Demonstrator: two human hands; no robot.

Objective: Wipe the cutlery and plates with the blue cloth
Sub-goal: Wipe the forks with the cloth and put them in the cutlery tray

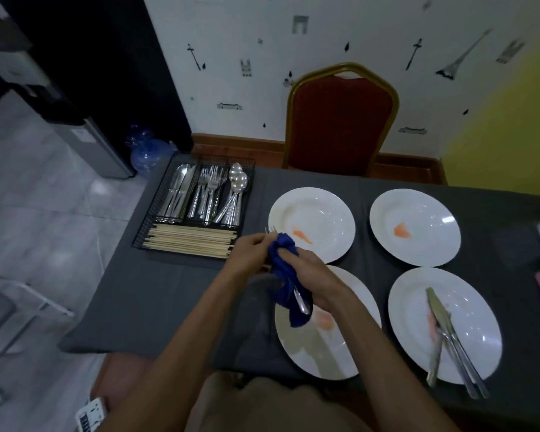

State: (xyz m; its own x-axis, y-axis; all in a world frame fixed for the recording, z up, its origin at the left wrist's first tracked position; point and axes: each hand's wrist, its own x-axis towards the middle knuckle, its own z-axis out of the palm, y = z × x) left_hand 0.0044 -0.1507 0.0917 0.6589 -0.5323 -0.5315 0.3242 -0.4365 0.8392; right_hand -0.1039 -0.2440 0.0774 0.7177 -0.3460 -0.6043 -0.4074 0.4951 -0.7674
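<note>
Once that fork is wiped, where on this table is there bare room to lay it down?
The widest bare patch of dark grey tablecloth lies between the black wire cutlery tray, the table's near edge and the near-left white plate. A narrow strip separates tray and far-left white plate. The right side is crowded with plates.

Illumination is dim and cool overall. The white wall [356,32] is the brightest area; the upper-left corner is nearly black. Small specular highlights sit on the plates [415,227] and the floor [60,213]. A soft shadow crosses the near-left plate [340,363]. Wide-angle distortion bends the edges, and the left margin is blurred.
</note>
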